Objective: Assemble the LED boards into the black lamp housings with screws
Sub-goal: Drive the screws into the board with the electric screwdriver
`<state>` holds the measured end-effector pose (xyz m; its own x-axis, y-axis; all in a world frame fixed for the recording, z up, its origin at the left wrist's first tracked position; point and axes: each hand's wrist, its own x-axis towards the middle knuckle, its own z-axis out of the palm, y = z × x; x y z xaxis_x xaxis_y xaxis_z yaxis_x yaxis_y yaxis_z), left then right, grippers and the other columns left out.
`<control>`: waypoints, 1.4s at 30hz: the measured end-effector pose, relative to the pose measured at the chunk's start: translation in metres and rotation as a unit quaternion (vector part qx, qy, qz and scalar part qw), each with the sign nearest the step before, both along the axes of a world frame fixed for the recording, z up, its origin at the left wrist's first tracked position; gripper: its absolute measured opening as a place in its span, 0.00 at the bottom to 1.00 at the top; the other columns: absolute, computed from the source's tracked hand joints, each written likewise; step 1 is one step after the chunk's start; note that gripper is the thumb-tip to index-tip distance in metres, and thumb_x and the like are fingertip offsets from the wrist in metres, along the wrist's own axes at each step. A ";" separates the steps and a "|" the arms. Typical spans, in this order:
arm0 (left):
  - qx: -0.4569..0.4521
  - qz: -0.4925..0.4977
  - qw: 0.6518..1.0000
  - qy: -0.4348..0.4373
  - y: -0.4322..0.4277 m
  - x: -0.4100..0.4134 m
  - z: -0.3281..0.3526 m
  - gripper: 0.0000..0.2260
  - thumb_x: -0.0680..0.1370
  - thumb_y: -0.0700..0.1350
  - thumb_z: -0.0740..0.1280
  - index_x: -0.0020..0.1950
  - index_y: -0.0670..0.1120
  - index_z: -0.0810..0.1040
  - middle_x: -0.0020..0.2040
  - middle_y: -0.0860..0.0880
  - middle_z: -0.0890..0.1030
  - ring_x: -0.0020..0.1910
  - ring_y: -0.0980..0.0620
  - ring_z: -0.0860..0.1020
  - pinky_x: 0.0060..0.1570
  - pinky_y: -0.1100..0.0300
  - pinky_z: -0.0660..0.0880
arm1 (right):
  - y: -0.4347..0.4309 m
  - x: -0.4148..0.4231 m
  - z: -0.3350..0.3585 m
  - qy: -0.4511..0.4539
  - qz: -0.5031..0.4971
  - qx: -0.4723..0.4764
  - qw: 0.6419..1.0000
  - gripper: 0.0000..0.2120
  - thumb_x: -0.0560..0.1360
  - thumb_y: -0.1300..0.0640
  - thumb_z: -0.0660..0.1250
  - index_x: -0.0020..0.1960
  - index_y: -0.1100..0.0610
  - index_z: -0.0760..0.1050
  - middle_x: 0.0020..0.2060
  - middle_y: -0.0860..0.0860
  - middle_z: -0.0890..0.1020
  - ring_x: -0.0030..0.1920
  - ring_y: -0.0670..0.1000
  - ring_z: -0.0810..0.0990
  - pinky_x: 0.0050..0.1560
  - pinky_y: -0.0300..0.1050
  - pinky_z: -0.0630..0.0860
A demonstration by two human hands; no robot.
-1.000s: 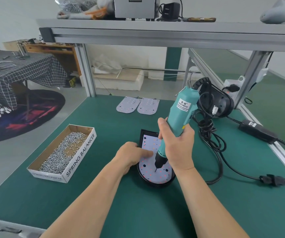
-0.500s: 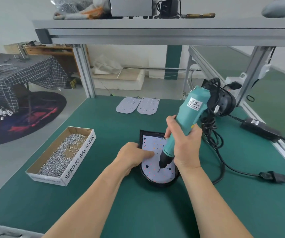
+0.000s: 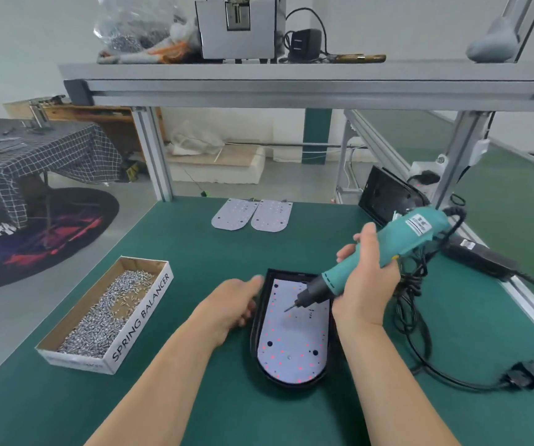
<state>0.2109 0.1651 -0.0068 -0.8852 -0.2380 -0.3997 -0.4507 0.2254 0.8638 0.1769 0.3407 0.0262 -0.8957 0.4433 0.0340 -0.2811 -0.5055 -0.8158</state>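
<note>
Green bench (image 3: 194, 252): screw box (image 3: 108, 312), two LED boards (image 3: 235, 215), black housing (image 3: 291, 383), cable (image 3: 420, 358).

We count three LED boards: first loose board (image 3: 232, 214), second loose board (image 3: 272, 215), mounted board (image 3: 294, 342). Two housings: near housing (image 3: 291, 384), far housing (image 3: 384, 197). One screwdriver (image 3: 387, 249). One screw box (image 3: 143, 310), screws (image 3: 104, 317) uncountable. Two hands: left hand (image 3: 230, 304), right hand (image 3: 365, 284).

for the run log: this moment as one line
right hand grips tilted screwdriver | bit over LED board in black housing | left hand at housing's left rim
</note>
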 end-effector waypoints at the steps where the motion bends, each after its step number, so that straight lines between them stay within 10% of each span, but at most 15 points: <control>1: 0.059 0.064 0.996 0.023 -0.004 -0.001 0.002 0.09 0.83 0.41 0.62 0.45 0.40 0.76 0.37 0.44 0.76 0.31 0.50 0.71 0.29 0.61 0.69 | 0.003 -0.003 -0.002 -0.018 -0.008 -0.013 1.000 0.14 0.76 0.45 0.71 0.46 0.56 0.73 0.28 0.50 0.77 0.30 0.48 0.76 0.34 0.41 0.73; 4: 0.211 0.148 0.963 0.083 -0.011 0.003 0.012 0.13 0.80 0.24 0.53 0.53 0.33 0.76 0.43 0.38 0.79 0.39 0.47 0.78 0.30 0.64 0.79 | 0.005 -0.008 -0.004 -0.048 -0.019 -0.030 0.998 0.14 0.78 0.44 0.69 0.46 0.55 0.73 0.28 0.49 0.78 0.31 0.47 0.77 0.35 0.41 0.75; 10: 0.336 0.083 0.929 0.126 -0.009 0.011 0.020 0.09 0.81 0.25 0.56 0.56 0.30 0.75 0.46 0.33 0.85 0.45 0.44 0.87 0.40 0.64 0.82 | 0.002 -0.007 -0.002 -0.028 0.010 -0.056 0.998 0.16 0.79 0.42 0.66 0.46 0.54 0.72 0.29 0.48 0.79 0.32 0.47 0.77 0.32 0.36 0.75; 17: 0.249 0.035 0.964 0.088 0.003 0.015 0.020 0.08 0.80 0.41 0.70 0.42 0.40 0.77 0.32 0.45 0.82 0.25 0.57 0.77 0.23 0.70 0.72 | 0.008 -0.005 -0.002 -0.030 0.016 -0.065 0.997 0.17 0.78 0.38 0.64 0.46 0.53 0.72 0.33 0.49 0.82 0.35 0.47 0.79 0.34 0.35 0.76; 26: 0.313 -0.004 0.947 0.075 0.008 0.019 0.019 0.10 0.80 0.28 0.64 0.46 0.34 0.85 0.43 0.34 0.84 0.41 0.46 0.86 0.38 0.66 0.81 | 0.009 -0.008 -0.002 -0.027 -0.005 -0.050 0.998 0.17 0.79 0.40 0.65 0.47 0.54 0.72 0.33 0.51 0.82 0.36 0.48 0.79 0.45 0.42 0.75; 42: 0.324 0.030 0.940 0.100 0.022 0.021 0.013 0.07 0.77 0.26 0.64 0.47 0.32 0.82 0.42 0.34 0.84 0.41 0.44 0.86 0.39 0.65 0.81 | 0.005 -0.009 -0.005 -0.025 -0.015 -0.024 0.999 0.15 0.79 0.42 0.66 0.47 0.55 0.72 0.30 0.49 0.81 0.34 0.48 0.78 0.41 0.41 0.75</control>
<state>0.2324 0.1869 0.0057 -0.9509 -0.0537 -0.3047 -0.2596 -0.3975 0.8801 0.1679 0.3454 0.0216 -0.8820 0.4701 -0.0329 -0.2562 -0.5369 -0.8038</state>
